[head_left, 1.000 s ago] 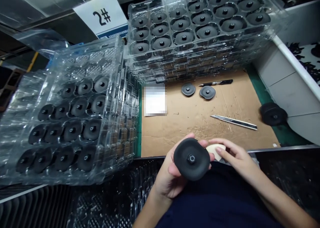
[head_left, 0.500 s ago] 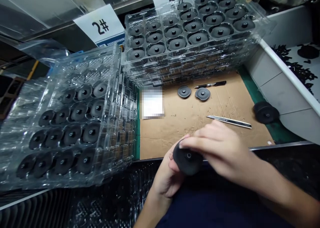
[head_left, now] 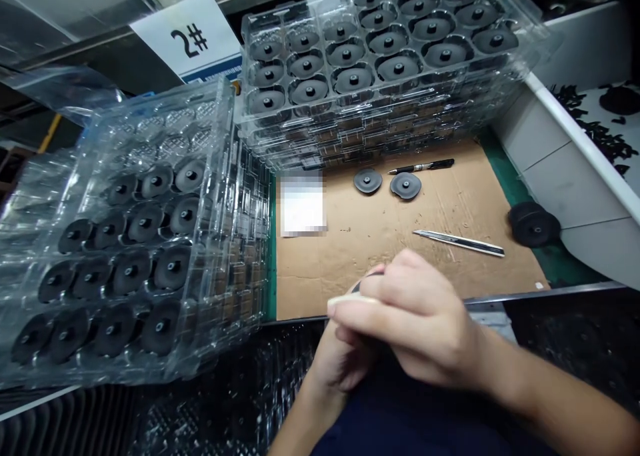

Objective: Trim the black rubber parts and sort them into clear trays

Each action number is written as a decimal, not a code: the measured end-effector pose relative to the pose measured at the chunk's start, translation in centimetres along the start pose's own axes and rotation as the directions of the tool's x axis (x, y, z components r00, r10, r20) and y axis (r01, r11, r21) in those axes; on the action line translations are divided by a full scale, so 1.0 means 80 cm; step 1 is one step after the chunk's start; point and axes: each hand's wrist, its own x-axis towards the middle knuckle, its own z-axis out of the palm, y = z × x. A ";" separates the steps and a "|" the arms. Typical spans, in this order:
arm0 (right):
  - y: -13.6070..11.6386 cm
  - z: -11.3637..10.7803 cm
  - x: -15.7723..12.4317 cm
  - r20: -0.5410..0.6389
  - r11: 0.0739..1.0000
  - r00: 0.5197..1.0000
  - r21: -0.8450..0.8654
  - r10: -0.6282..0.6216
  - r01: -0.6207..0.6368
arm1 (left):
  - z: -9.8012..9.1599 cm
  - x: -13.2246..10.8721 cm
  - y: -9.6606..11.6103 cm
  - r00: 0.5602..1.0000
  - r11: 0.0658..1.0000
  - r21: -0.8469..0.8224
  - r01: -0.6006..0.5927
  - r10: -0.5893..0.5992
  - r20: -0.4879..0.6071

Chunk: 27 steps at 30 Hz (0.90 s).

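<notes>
Close to the front edge of the cardboard, my two hands meet around a black rubber disc (head_left: 367,279). Only a thin dark edge of it shows; the rest is hidden by my fingers. My left hand (head_left: 343,359) is closed on the disc from below and the left. Over the top lies my right hand (head_left: 420,313), fingers curled and thumb pointing left, also closed on it. Beyond the hands, a slim utility knife (head_left: 459,243) lies on the cardboard (head_left: 345,263). Farther back are two loose discs (head_left: 368,181) and a black pen (head_left: 423,167).
Stacked clear plastic trays (head_left: 200,296) holding black discs rise on the left. Another tray stack (head_left: 320,133) stands at the back. At right, more black discs (head_left: 534,224) sit against a white bin wall (head_left: 600,156). A "2#" sign (head_left: 187,39) hangs behind.
My right hand has turned and moved left over the disc, which showed its face before and is now nearly covered. The camera view has shifted slightly.
</notes>
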 end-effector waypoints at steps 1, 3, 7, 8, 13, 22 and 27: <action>0.006 0.001 -0.001 -0.003 0.999 1.000 0.040 0.027 -0.027 | -0.001 0.000 0.001 1.000 1.000 0.005 -0.010 0.009 0.025; 0.023 0.001 -0.011 0.006 0.973 0.976 0.075 0.216 -0.216 | -0.005 0.001 0.005 0.997 0.999 0.004 -0.031 0.031 0.078; 0.056 0.010 -0.053 0.058 0.785 0.798 0.148 0.600 -0.601 | -0.015 0.000 0.015 0.993 0.998 -0.043 -0.050 0.054 0.108; 0.061 0.015 -0.066 0.099 0.740 0.758 0.168 0.645 -0.651 | -0.017 0.000 0.016 0.992 0.997 -0.053 -0.049 0.055 0.114; 0.063 0.031 -0.094 0.215 0.671 0.692 0.172 0.689 -0.721 | -0.015 0.002 0.017 0.989 0.997 -0.074 -0.038 0.048 0.141; -0.004 -0.005 -0.007 -0.112 0.993 0.986 0.002 0.121 -0.122 | -0.004 -0.001 0.010 0.999 0.999 0.023 -0.024 0.023 0.047; 0.012 0.002 0.000 0.143 0.971 0.965 -0.121 0.222 -0.205 | -0.013 -0.003 0.004 0.995 0.998 0.040 -0.052 0.055 -0.085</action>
